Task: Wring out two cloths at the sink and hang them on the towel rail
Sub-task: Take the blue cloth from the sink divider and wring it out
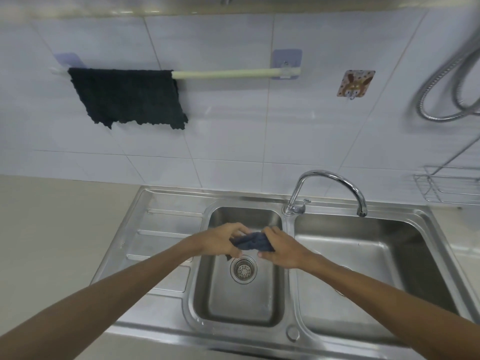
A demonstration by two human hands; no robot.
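Observation:
A bunched dark blue cloth (251, 242) is held over the small left basin of the steel sink (241, 305), just above the drain strainer (243, 269). My left hand (220, 241) grips its left end and my right hand (281, 249) grips its right end. On the tiled wall, a pale towel rail (233, 73) carries a dark cloth (128, 96) draped over its left half. The rail's right half is bare.
A chrome tap (330, 190) arches toward the large right basin (368, 276). A wire rack (449, 187) and a metal shower hose (446, 81) are at the right. A rabbit-pattern hook (355, 83) sticks to the tiles. The beige counter (52, 229) lies left of the ridged drainboard (161, 242).

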